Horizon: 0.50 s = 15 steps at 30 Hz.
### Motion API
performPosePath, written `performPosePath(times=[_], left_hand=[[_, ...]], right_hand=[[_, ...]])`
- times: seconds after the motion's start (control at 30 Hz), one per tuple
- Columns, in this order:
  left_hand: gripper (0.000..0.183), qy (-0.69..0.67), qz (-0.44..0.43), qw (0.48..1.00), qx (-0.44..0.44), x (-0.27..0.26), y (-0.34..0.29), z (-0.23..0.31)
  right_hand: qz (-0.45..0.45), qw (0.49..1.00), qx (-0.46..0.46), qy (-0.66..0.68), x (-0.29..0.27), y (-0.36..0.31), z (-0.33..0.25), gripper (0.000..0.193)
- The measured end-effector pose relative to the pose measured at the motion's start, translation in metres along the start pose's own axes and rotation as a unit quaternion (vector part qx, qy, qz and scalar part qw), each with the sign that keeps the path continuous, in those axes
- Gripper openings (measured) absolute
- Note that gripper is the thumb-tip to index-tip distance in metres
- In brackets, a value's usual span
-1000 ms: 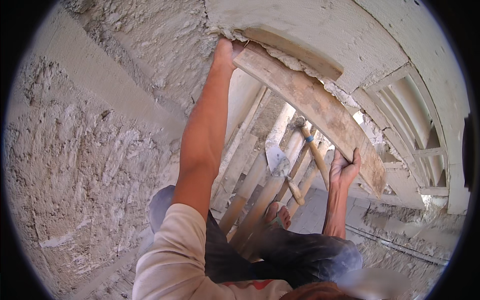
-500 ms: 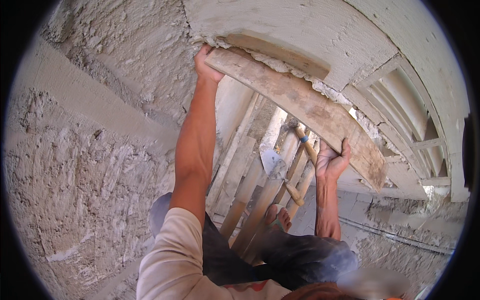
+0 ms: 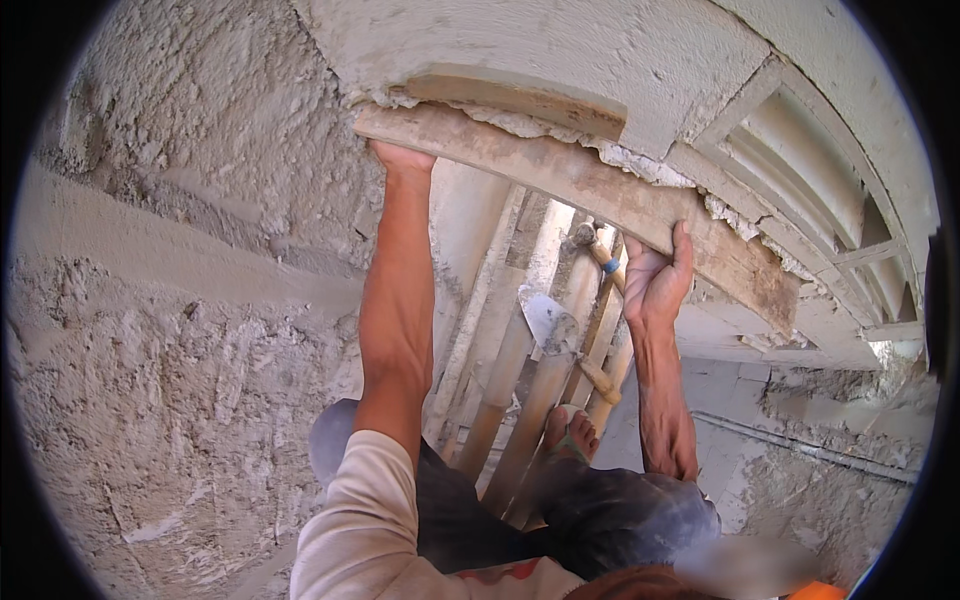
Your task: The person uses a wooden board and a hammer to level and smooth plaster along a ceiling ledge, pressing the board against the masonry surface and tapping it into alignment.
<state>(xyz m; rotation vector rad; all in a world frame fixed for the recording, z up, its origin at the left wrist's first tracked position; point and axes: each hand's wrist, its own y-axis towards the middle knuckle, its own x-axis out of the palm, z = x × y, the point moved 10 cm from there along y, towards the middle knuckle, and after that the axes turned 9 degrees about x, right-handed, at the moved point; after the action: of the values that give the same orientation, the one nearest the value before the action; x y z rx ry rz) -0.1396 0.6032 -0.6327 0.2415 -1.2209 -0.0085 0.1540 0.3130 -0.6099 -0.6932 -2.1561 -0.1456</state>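
Note:
A long, worn wooden plank (image 3: 575, 182) spans the gap between my hands, lying along the lower edge of the plastered masonry. My left hand (image 3: 402, 158) is under its left end, with the fingers hidden behind the wood. Further right, my right hand (image 3: 657, 285) grips the plank's lower edge, thumb on the near face and the other fingers mostly out of sight. Rough mortar (image 3: 640, 163) shows along the plank's upper edge. Above it, a shorter wooden board (image 3: 520, 103) rests against the plastered surface.
Below are scaffold planks (image 3: 530, 400) with gaps between them. On them lie a trowel (image 3: 547, 318) and a hammer (image 3: 608, 264) with a blue band. My sandalled foot (image 3: 573, 432) stands there. Rough wall (image 3: 170, 400) rises at left; a slatted vent block (image 3: 810, 160) is at upper right.
The plank appears further left at its left end and more level in view. My left hand's fingers, partly seen around the end before, are now behind it. The view has shifted slightly.

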Motion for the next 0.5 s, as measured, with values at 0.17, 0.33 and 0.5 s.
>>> performPosePath(times=[0.17, 0.33, 0.5], left_hand=[[0.082, 0.112, 0.04, 0.993, -0.024, -0.023, 0.01, -0.009], [0.079, 0.159, 0.072, 0.984, 0.022, -0.059, 0.028, 0.032], [0.073, 0.164, 0.093, 0.982, -0.024, -0.045, 0.004, -0.001]], right_hand=[[-0.011, 1.0, -0.019, -0.016, -0.013, 0.007, -0.007, 0.048], [-0.035, 0.999, -0.002, -0.009, 0.005, 0.008, -0.002, 0.047], [-0.013, 0.999, -0.03, -0.003, -0.011, -0.003, -0.026, 0.049]])
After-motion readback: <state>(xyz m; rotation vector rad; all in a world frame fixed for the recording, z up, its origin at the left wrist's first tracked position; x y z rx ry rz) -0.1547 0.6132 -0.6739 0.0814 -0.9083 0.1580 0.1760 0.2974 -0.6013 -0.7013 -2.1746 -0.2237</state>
